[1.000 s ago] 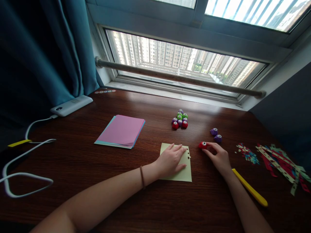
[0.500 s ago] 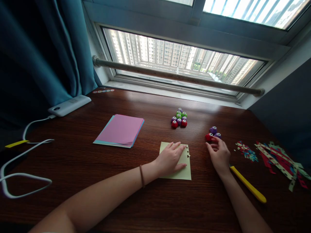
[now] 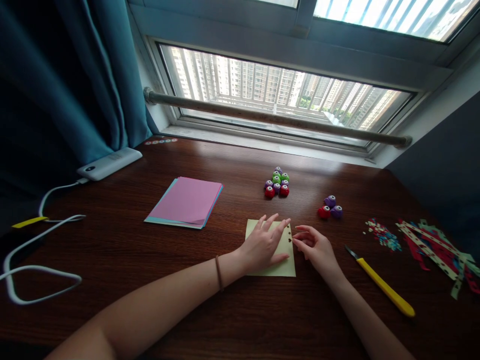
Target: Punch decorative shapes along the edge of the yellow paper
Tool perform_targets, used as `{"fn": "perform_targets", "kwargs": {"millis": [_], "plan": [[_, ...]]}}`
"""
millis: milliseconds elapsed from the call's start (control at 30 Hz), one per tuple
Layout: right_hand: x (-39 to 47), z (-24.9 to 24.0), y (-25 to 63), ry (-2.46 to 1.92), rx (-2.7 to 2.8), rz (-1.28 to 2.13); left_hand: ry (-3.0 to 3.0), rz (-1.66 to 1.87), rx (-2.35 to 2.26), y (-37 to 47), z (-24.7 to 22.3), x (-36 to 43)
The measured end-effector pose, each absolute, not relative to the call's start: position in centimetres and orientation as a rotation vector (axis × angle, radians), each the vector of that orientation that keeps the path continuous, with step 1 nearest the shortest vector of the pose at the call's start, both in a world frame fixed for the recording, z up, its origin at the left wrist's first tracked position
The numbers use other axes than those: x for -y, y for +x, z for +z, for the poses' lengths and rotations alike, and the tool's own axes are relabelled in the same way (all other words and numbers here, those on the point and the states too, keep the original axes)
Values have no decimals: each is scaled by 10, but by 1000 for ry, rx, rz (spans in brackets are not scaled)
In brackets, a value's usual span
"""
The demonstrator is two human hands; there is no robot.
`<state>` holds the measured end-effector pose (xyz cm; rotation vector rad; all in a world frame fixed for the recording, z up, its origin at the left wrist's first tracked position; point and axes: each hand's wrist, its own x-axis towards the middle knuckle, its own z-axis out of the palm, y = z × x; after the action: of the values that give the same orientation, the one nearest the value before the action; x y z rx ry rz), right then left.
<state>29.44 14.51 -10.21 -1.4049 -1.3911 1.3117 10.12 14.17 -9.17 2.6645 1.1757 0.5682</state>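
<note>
My left hand (image 3: 264,244) lies flat with spread fingers on a pale yellow-green sheet of paper (image 3: 258,270), pressing it to the table. Small punched holes, a heart among them, run down the sheet's right edge. At that edge is my right hand (image 3: 315,250), thumb and fingertips drawn together beside the holes; whatever is between them is too small to make out. Beyond it sit a red craft punch (image 3: 324,212) and two purple craft punches (image 3: 336,212). A yellow-handled craft knife (image 3: 384,285) rests to the right of that hand.
Pink and blue paper sheets (image 3: 187,200) are stacked at left. Several small punches (image 3: 276,184) stand grouped at the back. On the right are tiny confetti pieces (image 3: 384,235) and punched paper strips (image 3: 431,245). A white device (image 3: 110,164) with a cable (image 3: 45,270) lies far left.
My right hand has left the red punch and moved left to the paper's right edge. My left hand stays on the sheet, its fingers slightly raised.
</note>
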Motion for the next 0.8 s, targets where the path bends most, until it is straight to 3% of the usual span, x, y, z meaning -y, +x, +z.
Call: {"fn": "perform_targets", "kwargs": {"millis": [167,633,800], "plan": [[-145,-99,298,-1379,1413,1317,2654,556,-1200,102,-91,-142],[-142,-85,308,-1343,2438,262,2643,543,-1231,101,-93,-142],[-140,-82,308,-1323,2525,133,2642,549,-1211,101,-94,-142]]}}
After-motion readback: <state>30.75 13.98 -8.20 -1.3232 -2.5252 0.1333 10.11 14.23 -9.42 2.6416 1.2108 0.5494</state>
